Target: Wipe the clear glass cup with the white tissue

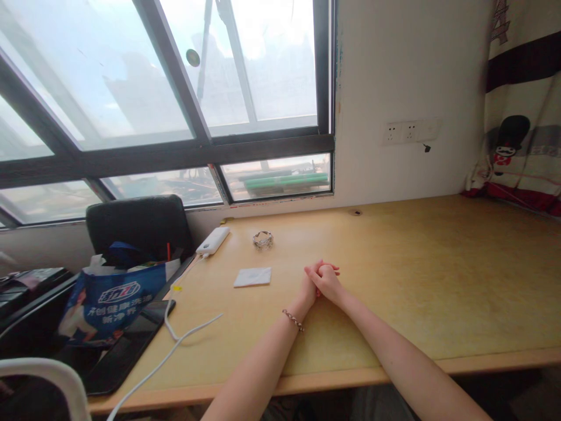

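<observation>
My left hand [310, 286] and my right hand [329, 282] are clasped together over the wooden table [416, 280], fingers closed around each other. No object shows between them, though the palms are hidden. A braided bracelet [293, 320] circles my left wrist. To the left of the hands lies a flat white rectangular piece [253, 276], perhaps folded paper or cloth. Farther back sits a silver openwork ring-shaped thing, like a small crown [263, 240]. Neither hand touches these.
A white power bank [214, 241] with a white cable [184, 338] lies along the table's left edge. Beyond that edge are a black chair [140, 225] and a blue bag [118, 304]. Window, wall sockets [401, 132] and a curtain [526, 105] stand behind.
</observation>
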Demonstrator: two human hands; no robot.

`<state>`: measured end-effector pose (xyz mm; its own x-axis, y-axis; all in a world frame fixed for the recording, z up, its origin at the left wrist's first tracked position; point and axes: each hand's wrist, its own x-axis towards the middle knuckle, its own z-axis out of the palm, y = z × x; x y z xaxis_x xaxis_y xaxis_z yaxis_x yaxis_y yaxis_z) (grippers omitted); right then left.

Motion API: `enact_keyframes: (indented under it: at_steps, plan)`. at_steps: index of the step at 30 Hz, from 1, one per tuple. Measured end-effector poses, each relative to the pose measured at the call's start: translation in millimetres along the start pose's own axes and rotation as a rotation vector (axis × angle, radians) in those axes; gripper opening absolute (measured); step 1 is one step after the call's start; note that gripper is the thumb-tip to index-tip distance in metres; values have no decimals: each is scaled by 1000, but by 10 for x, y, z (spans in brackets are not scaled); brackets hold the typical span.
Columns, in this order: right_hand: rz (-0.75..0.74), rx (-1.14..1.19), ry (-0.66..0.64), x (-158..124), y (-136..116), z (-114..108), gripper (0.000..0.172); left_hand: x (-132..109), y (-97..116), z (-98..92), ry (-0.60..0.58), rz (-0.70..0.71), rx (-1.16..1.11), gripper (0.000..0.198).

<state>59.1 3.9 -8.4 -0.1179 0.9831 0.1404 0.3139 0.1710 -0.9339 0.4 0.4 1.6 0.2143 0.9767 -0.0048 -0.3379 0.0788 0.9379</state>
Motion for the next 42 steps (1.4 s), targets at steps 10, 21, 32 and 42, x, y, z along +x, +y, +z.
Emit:
enact_keyframes:
  at_steps: [10, 21, 32, 42]
  plan:
    - [-12, 3, 9, 0, -18, -1, 53, -4, -3, -6, -14, -2, 19, 56]
    - [-25, -14, 11, -2, -25, -6, 53, -13, 23, 13, 7, 2, 3, 54]
    - [-13, 4, 9, -6, -33, -6, 52, -7, 7, 0, 13, -10, -2, 57]
    - [23, 0, 11, -6, -23, 3, 52, 22, 0, 5, 19, -19, 37, 58]
